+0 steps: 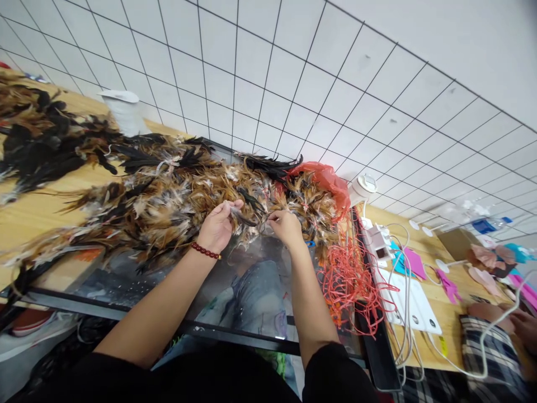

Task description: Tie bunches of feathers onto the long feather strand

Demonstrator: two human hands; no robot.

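Note:
My left hand point(215, 229), with a dark red bead bracelet point(205, 251) at the wrist, pinches a small greyish feather point(243, 217) between thumb and fingertips. Close by on the right, my right hand point(287, 228) has its thumb and forefinger pressed together near the feather's other end; what lies between them is too small to make out. Just beyond both hands spreads a large heap of brown, black and cream feathers point(184, 196). Beneath my forearms is a dark, glossy tray-like surface point(222, 285) that reflects my clothes.
A tangle of red string point(352, 274) and a red plastic bag point(327, 176) lie to the right. Beyond them are a white power strip point(409, 302) with cables and coloured pieces. A white spool point(126, 115) stands back left. At far right shows another person's checked sleeve point(489, 347).

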